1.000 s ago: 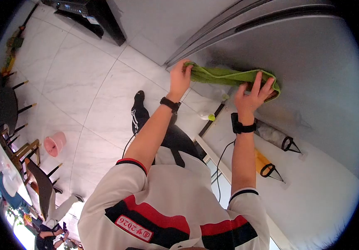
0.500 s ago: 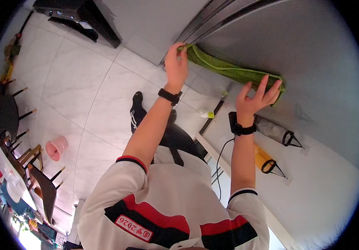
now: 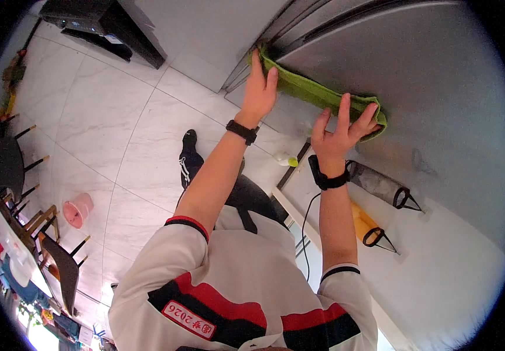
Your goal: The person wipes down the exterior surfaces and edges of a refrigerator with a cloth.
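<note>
A long, folded green cloth (image 3: 311, 86) lies against the grey appliance door (image 3: 428, 70), which looks like a refrigerator's. At its left end, my left hand (image 3: 258, 96) holds the cloth, with the thumb apart from the index finger. My right hand (image 3: 340, 137) grips the other end, its fingers spread over the folded edge. Part of the right fingertips is hidden in the cloth's folds. Both wrists wear black bands, and a cable runs from the device on the right one.
Two mesh-like holders, one grey (image 3: 378, 182) and one orange (image 3: 366, 225), hang right of my right arm. A white bottle with a green cap (image 3: 292, 161) stands near the door's base. A pink bucket (image 3: 78, 210), chairs (image 3: 59, 266) and a black machine (image 3: 97, 26) are on the left.
The cloth's right end has shifted left along the door together with my right hand. My left hand is slightly further right, and its thumb has spread from the index finger.
</note>
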Motion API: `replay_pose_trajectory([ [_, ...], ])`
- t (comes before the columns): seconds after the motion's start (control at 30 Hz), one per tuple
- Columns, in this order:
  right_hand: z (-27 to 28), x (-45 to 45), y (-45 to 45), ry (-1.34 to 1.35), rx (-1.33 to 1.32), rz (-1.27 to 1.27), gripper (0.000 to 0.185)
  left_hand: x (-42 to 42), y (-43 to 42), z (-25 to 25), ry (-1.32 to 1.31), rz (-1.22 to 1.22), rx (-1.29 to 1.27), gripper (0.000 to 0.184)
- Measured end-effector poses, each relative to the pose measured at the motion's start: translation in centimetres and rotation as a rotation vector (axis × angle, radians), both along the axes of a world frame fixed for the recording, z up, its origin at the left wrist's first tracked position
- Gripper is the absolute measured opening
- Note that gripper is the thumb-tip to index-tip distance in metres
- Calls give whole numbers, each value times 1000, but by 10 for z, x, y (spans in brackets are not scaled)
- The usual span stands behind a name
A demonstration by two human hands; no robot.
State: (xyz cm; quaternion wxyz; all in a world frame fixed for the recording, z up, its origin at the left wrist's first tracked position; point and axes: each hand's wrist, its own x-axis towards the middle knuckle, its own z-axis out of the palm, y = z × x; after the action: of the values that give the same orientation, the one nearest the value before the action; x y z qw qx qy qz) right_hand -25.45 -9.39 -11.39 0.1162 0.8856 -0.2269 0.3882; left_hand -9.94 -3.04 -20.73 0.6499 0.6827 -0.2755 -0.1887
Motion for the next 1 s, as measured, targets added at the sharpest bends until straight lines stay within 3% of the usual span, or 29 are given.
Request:
replay_pose_trajectory([
  [0.13, -4, 0, -2, 3, -6, 12, 51, 0, -6, -4, -172, 109, -16, 63],
  [0.23, -4, 3, -1, -15, 6, 14, 51, 3, 3, 19, 67, -61, 124, 63],
  [0.43, -3, 7, 1, -42, 34, 30, 49, 7, 2, 34, -105, -99, -110, 77],
  [0.53, -2, 8, 0, -22, 32, 23, 49, 8, -4, 23, -369, 12, -109, 77],
  [0.63, 2, 6, 3, 28, 4, 0, 52, 3, 1, 19, -91, -67, 7, 77],
  [0.73, 1, 7, 6, 31, 34, 5, 54, 3, 0, 5, -73, -4, 23, 82],
  [0.83, 3, 11, 11, 76, 81, 27, 55, 11, 6, 10, 273, -157, 257, 84],
  [1.0, 7, 17, 13, 90, 93, 43, 56, 7, -4, 7, 156, -63, 181, 84],
])
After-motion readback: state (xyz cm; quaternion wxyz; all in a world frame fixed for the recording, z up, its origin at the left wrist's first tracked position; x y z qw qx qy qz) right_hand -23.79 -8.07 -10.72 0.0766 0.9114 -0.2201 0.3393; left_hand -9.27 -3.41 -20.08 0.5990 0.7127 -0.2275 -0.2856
